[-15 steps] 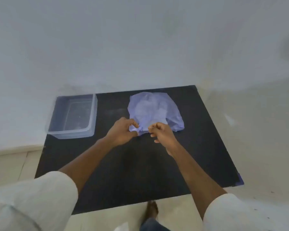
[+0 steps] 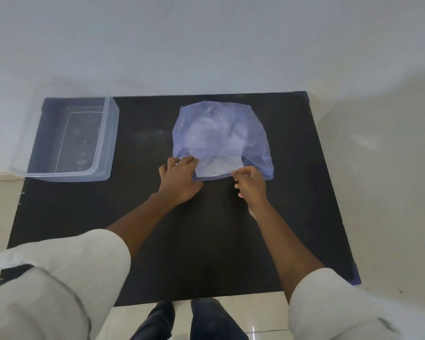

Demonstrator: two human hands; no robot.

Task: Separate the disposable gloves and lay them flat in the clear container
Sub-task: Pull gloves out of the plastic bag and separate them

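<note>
hands (image 2: 179, 177) spread apart; thin crinkled translucent bluish gloves (image 2: 221, 138) pinched.

No text, label, brand, number or sign can be read anywhere in the view. The bag (image 2: 221, 138) is plain translucent plastic with only creases and glare on it (nothing printed shows), the container (image 2: 108, 133) has bare clear walls, and the table (image 2: 182, 241) is an unmarked black surface.
</note>
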